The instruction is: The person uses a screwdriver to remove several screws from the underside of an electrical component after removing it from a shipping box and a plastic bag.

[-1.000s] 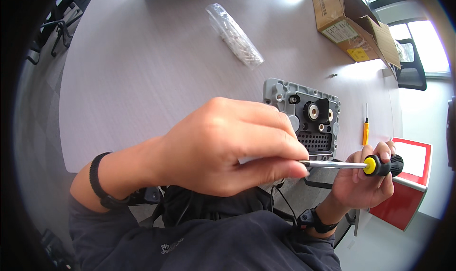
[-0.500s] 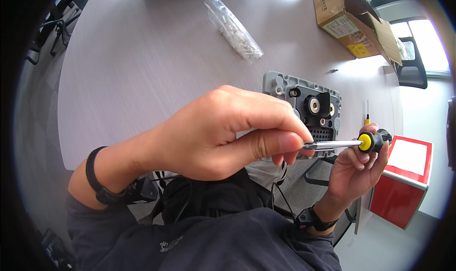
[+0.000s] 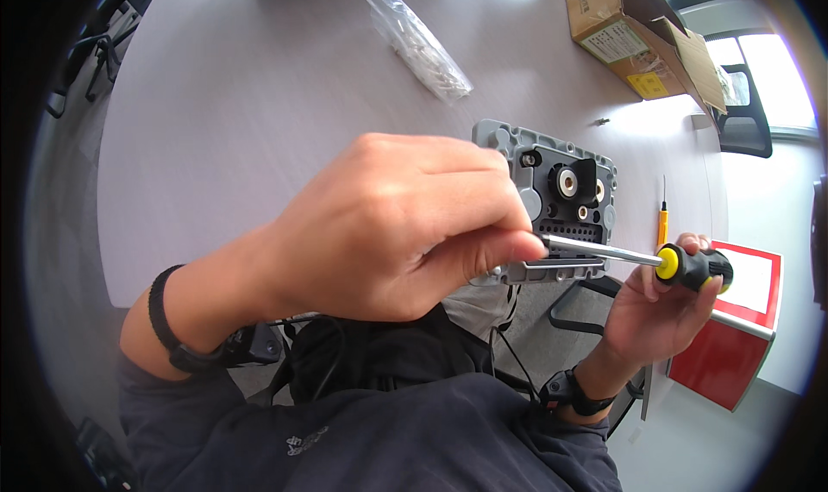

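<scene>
Since a second ago the screwdriver (image 3: pixel 690 266) tilted up slightly, right hand (image 3: pixel 660 307) wrapped round its handle. Left hand (image 3: pixel 388 225) clamps the grey plate (image 3: pixel 552 190) over the table (image 3: pixel 259 104) edge. Looks stiff, light plastic; hold its edges.

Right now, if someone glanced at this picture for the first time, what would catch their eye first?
The big left hand fills the middle, gripping a grey plastic mounting plate with round holes at the near table edge. From the right, the right hand holds a black-and-yellow-handled screwdriver, its metal shaft reaching the left fingertips. A brown cardboard box and a clear plastic bag lie farther back on the grey table.
</scene>
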Demonstrator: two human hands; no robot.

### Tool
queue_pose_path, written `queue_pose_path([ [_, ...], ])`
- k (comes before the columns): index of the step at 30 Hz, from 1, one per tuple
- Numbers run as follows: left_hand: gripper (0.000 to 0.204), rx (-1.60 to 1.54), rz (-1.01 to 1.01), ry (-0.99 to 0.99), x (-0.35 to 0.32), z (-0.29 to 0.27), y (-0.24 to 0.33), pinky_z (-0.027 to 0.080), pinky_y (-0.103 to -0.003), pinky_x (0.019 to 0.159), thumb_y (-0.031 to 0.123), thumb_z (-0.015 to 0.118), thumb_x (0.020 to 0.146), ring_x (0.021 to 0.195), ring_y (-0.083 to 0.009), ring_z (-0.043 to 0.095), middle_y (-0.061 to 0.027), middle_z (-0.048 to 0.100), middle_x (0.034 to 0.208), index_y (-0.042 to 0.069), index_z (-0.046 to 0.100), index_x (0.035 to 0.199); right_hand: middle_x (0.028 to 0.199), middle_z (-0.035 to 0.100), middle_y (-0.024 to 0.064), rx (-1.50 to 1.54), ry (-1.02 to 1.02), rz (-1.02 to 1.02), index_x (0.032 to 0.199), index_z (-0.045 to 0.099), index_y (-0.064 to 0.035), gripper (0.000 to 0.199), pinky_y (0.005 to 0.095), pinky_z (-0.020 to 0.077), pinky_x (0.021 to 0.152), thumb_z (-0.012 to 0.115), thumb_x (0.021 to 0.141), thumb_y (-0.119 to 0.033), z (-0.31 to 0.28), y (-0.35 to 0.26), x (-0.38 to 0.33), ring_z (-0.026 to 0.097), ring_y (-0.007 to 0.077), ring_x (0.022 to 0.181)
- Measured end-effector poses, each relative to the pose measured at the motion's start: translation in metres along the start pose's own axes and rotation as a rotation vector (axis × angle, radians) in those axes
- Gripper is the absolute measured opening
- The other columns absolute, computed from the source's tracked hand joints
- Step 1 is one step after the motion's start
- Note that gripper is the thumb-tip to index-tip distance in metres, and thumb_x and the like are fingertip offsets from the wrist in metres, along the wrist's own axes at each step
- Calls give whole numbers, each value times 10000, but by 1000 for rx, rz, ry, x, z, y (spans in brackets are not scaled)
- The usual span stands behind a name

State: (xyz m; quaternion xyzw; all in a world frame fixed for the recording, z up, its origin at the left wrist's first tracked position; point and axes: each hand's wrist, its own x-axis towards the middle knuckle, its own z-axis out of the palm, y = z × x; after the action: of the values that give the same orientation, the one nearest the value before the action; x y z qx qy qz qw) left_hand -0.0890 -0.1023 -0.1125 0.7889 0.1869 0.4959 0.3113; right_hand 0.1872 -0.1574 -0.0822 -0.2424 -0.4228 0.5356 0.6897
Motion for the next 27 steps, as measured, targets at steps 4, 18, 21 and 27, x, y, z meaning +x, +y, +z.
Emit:
queue_pose_path([
  [4, 103, -32, -99, 3, 0, 0, 7, 397, -275, 496, 51, 704, 837, 571, -140, 530, -62, 607, 677, -3, 622, 806, 1143, 498, 202, -39, -5, -76, 1221, 322, -20, 386, 282, 589, 705, 495, 976, -262, 3, -4, -1, 615, 273, 986],
  [18, 197, -733, -598, 159, 2, -2, 11, 431, -203, 599, 146, 577, 957, 664, -69, 527, -40, 604, 767, -1, 603, 828, 1149, 474, 170, -9, 166, -116, 1187, 381, -1, 363, 221, 478, 585, 532, 944, -223, -2, -2, 4, 581, 174, 808],
  [21, 150, -665, -575, 209, -2, 4, 8, 486, -215, 631, 110, 610, 932, 700, -94, 585, -71, 637, 805, -28, 644, 884, 1090, 516, 183, 243, 250, 85, 1172, 438, 28, 357, 208, 512, 597, 547, 955, -234, -7, 1, 8, 584, 153, 789],
  [27, 93, -497, -434, 235, -1, 2, 1, 512, -236, 661, 63, 660, 888, 717, -119, 619, -98, 656, 826, -29, 664, 884, 979, 564, 177, 446, 301, 335, 1059, 542, 144, 419, 160, 588, 651, 604, 943, -254, -13, 5, 8, 621, 131, 755],
])
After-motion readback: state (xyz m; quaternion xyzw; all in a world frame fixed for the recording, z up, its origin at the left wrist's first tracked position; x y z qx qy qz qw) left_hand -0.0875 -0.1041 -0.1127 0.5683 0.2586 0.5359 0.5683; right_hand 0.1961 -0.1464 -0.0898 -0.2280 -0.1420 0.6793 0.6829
